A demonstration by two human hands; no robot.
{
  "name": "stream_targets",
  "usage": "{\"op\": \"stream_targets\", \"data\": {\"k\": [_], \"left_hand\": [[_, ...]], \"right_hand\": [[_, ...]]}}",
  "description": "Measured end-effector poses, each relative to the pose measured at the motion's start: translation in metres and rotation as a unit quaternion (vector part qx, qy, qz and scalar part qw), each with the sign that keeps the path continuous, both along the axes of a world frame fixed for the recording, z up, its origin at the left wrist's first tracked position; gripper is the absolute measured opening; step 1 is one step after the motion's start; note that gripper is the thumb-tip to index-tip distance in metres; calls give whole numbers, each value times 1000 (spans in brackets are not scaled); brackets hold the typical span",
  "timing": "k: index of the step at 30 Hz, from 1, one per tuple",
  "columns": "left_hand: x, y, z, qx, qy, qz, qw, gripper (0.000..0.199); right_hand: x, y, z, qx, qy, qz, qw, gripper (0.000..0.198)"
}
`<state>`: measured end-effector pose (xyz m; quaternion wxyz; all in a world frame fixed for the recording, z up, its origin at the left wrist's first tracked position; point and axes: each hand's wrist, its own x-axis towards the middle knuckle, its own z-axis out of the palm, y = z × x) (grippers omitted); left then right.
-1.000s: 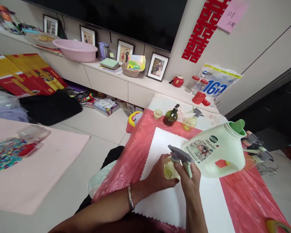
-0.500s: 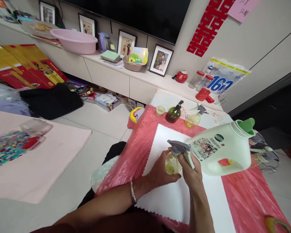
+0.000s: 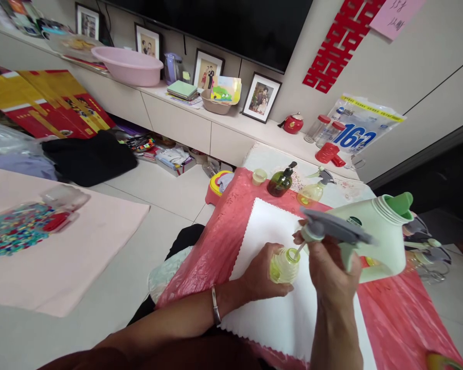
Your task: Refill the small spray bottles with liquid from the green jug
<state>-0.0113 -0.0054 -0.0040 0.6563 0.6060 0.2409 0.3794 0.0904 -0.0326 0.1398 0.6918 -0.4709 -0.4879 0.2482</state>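
Observation:
My left hand [image 3: 263,275] is wrapped round a small clear yellowish bottle [image 3: 284,267], tilted, with its neck uncovered. In my right hand [image 3: 334,270] is a grey and pale green spray head [image 3: 332,228], blurred by motion. Its thin tube points down at the bottle's mouth; whether the tip is still inside I cannot tell. Just behind my right hand stands a big pale green jug [image 3: 386,246] with a green spout cap. A white scallop-edged mat [image 3: 270,324] lies beneath both hands.
Along the far table edge stand a small cup [image 3: 259,177], a dark green pump bottle [image 3: 280,182] and another spray bottle [image 3: 312,191]. More spray bottles [image 3: 428,252] are at the right. A red plastic cover [image 3: 405,308] lies over the table. Colourful beads [image 3: 19,228] lie on a pink surface at left.
The spray head has come off the bottle, lifted up and to the right by my right hand. My left hand keeps the bottle, now tilted with its mouth uncovered.

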Motion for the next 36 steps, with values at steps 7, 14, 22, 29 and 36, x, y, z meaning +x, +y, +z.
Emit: {"op": "stream_targets", "data": {"k": [7,14,22,29,36], "left_hand": [[-3,0,7,19,55,11,998,93],[1,1,6,45,54,17,997,93],[0,2,10,49,46,26,997,81],[0,2,7,44,45,24,998,85],[-6,1,11,25,32,30,999,85]], "right_hand": [[20,42,60,119,-23,-64,991,29],[53,82,-15,-262,-23,31,964,77],[47,103,-97,-438,-17,90,894,33],[59,84,-78,-394,-78,24,915,42],[41,-8,-16,-73,-191,-215,955,49]]}}
